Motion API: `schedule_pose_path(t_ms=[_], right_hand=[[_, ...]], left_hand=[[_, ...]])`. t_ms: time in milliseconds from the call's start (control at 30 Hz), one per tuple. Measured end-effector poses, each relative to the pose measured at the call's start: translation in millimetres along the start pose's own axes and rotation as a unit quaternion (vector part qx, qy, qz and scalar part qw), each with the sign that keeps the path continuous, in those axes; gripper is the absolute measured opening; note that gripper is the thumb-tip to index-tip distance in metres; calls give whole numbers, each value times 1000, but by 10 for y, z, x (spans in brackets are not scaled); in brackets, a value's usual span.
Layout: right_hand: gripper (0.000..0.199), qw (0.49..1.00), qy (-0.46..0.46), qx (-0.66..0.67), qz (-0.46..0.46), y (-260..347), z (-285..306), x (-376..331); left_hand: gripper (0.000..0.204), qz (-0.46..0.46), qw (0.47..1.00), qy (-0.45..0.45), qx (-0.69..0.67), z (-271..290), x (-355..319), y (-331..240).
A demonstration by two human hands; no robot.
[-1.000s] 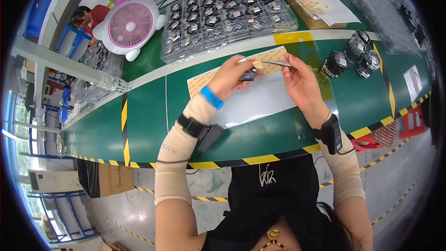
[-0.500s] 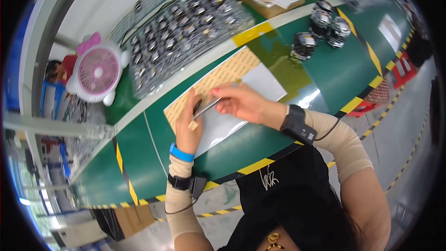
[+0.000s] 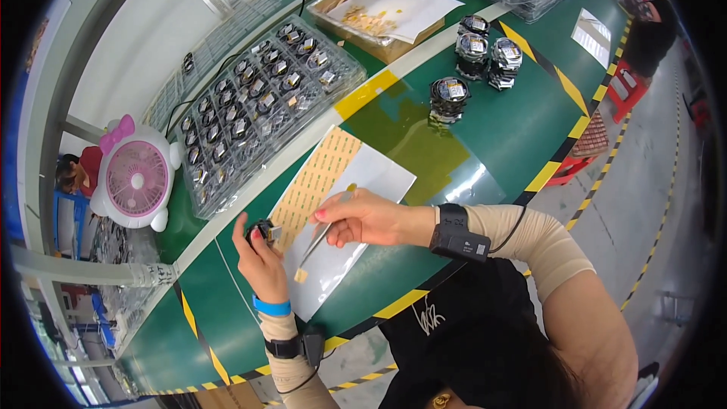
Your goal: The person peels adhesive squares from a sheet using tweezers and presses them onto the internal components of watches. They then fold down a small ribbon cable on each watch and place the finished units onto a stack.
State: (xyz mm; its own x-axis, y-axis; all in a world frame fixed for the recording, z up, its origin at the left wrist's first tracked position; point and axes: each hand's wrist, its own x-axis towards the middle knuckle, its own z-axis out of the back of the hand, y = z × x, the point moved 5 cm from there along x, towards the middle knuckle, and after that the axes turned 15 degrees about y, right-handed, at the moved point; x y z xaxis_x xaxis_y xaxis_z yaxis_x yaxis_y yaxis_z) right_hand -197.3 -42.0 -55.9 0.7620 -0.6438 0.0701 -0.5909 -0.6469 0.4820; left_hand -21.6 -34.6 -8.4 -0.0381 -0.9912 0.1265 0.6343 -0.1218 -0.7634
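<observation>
While the half-curled left hand (image 3: pixel 261 263) is holding a black part (image 3: pixel 260 233) at the sticker sheet (image 3: pixel 318 178)'s left edge, the right hand (image 3: pixel 363 217) is pinching tweezers (image 3: pixel 316 241), tan tab (image 3: pixel 301 276) at their near tip; squeezing lightly is probably working best.

From my remote seat I see the hands have parted: the left hand (image 3: pixel 261 266) has drawn out to the left edge of the sheet (image 3: pixel 385 179) with the black module (image 3: pixel 269 230), and the tweezers (image 3: pixel 315 245) in the right hand (image 3: pixel 369 216) now slant away from it. The tan tab (image 3: pixel 301 276) at their tips, earlier against the left palm, hangs over or touches the sheet; I can't tell which.
</observation>
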Motion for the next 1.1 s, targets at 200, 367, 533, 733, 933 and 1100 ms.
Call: schedule_pose_path(t_ms=[200,367,533,733,933,1100], right_hand=[[25,999,18,-3,-30,-93,-109,2],[23,993,-62,-47,93,126,28,-48],[21,970,-111,-139,168,386,-6,-88],[18,940,-131,-228,218,396,-47,-97],[19,935,-144,-261,194,347,-48,-105],[18,928,-124,-275,218,370,-70,-124]], left_hand=[[23,156,834,141,-510,-361,-168,180],[31,179,829,228,-478,-503,-152,20],[36,164,799,299,-495,-526,-89,151],[35,190,743,199,-610,-541,-119,-1],[34,177,694,277,-641,-561,-149,43],[32,155,834,330,-414,-512,-145,69]])
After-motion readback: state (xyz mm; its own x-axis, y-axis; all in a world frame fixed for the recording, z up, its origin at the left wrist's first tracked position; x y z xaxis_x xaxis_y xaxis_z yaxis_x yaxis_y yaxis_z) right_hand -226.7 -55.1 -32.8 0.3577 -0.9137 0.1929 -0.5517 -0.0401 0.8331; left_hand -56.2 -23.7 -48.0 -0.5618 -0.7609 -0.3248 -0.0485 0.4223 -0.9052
